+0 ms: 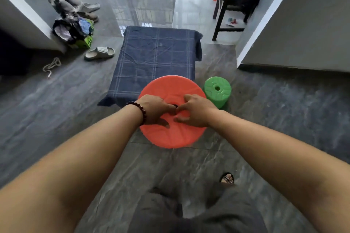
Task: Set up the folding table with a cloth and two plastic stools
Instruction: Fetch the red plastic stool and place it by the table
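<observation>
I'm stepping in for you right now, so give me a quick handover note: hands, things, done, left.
Left hand and right hand both grip the orange stool at its centre hole, in front of the table.
Cloth covers the table, hiding it; green stool stands on the floor by its near right corner.
Done: cloth, green stool. Left: set the orange stool down.

Checked navy cloth point(157, 56), orange stool point(171, 136), green stool point(217, 89)
</observation>
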